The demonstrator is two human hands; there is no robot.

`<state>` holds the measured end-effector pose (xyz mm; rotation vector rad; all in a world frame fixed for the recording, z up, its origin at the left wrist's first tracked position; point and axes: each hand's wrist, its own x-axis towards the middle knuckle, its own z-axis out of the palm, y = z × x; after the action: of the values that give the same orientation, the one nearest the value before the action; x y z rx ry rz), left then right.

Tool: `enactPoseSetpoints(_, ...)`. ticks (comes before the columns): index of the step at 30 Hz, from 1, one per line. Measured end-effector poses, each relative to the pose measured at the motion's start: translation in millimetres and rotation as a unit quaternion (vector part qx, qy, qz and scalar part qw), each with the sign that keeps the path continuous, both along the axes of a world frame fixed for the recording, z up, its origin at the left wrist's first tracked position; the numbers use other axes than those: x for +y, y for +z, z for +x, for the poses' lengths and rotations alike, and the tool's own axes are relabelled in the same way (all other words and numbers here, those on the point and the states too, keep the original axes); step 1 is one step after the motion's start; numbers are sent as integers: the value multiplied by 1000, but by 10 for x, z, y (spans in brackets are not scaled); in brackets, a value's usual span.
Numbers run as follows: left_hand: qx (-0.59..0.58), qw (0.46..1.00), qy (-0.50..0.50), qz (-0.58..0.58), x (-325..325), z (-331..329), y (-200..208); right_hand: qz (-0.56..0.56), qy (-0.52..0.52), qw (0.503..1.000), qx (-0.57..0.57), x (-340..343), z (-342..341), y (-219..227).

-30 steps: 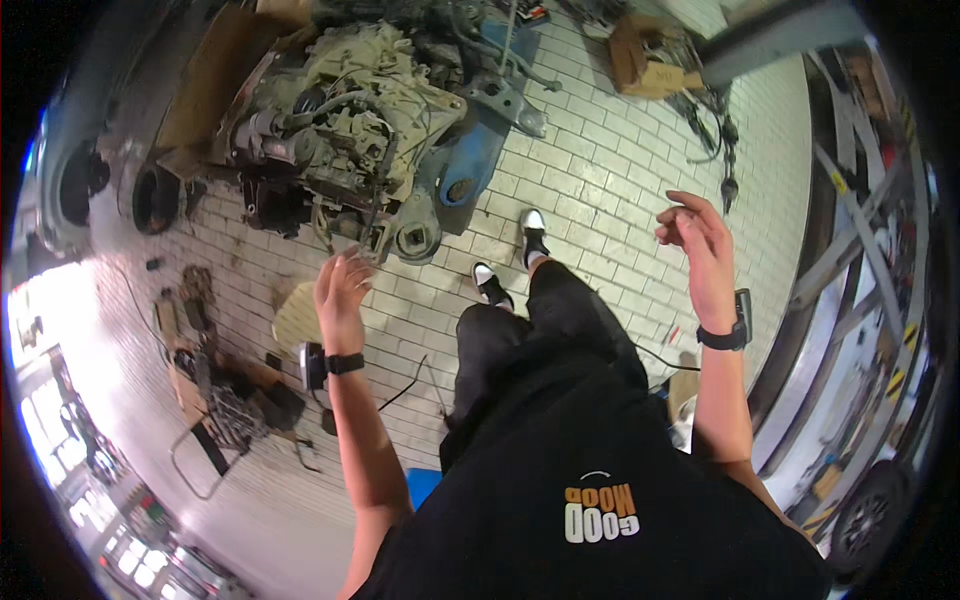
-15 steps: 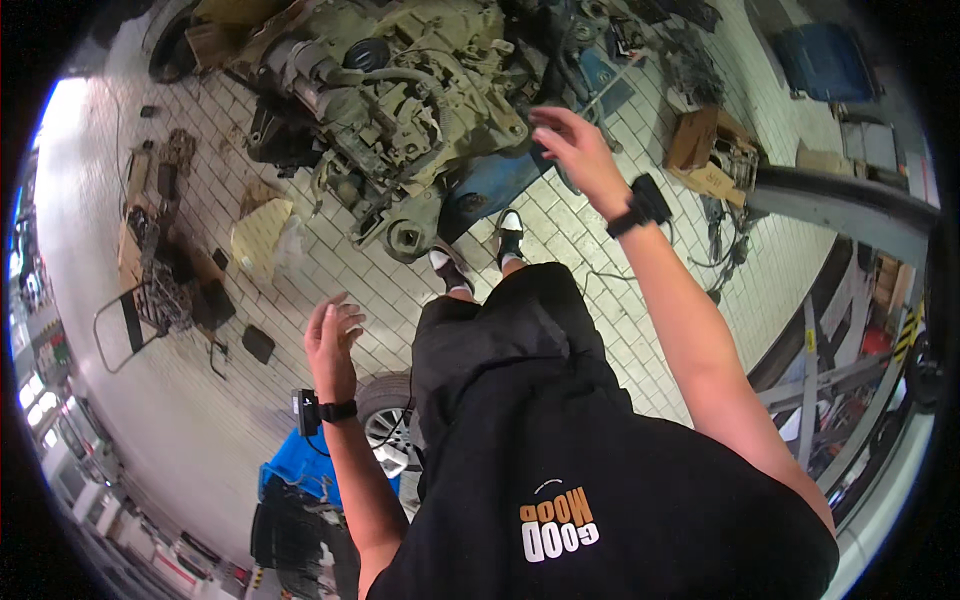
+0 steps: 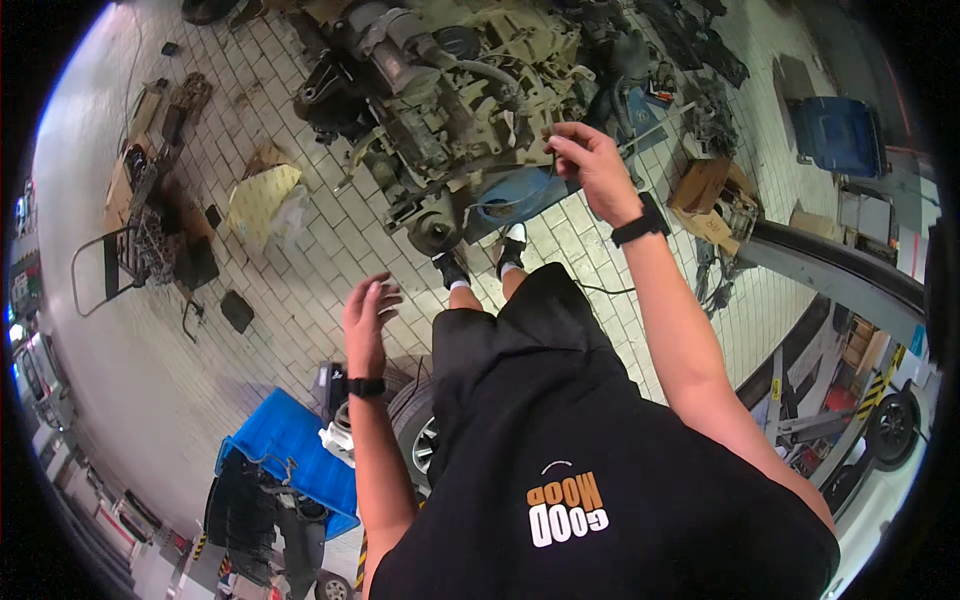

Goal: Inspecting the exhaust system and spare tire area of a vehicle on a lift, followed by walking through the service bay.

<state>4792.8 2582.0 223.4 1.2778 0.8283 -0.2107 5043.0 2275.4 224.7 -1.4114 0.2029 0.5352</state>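
A floor of pale rectangular tiles spreads beneath everything. On its far side, left of centre, lies a large, dirty, grey-and-beige metal engine assembly, with a flat blue painted piece showing at its near right edge. Near left, a bright blue plastic bin sits tilted, with dark parts against it. A long grey metal beam crosses the right side. A black tyre with silver spokes lies between the blue bin and the person's black shorts. Far right is a dark blue lidded container; nearer the engine, an open brown cardboard box stands filled with parts. A beige sheet lies on the tiles left of the engine.

The right hand reaches over the engine's near right edge, thumb and forefinger close together; I cannot tell whether they grip something small or touch the metal. The left hand hangs above bare tiles, nearer the person, its fingers loosely bent and apart from the thumb, with nothing visible in it. Each wrist wears a black strap; the left one's adjoins a small dark box.
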Motion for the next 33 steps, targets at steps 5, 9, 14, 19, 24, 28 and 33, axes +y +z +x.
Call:
enactPoseSetpoints(5, -38, 990, -112, -72, -268, 387, -11, 56, 62, 995, 57, 46, 17, 297)
enactPoseSetpoints(9, -71, 985, -109, -114, -484, 738, 160, 92, 84, 988, 95, 254, -190, 415)
enactPoseSetpoints(14, -126, 979, -144, -68, -550, 1112, 278, 108, 50, 989, 83, 275, -281, 396)
enactPoseSetpoints(19, -127, 966, -224, -25, -603, 1176, 203, 180, -16, 979, 90, 201, -269, 433)
enactPoseSetpoints(24, -94, 969, -226, 45, -879, 1296, 182, 215, -52, 971, 88, 39, -122, 329)
enactPoseSetpoints(28, -68, 939, -281, 189, -939, 1330, 263, 265, -109, 956, 70, -94, -32, 293)
enactPoseSetpoints(33, -127, 974, -186, 5, -905, 1245, 166, 146, -36, 987, 59, -150, -82, 191)
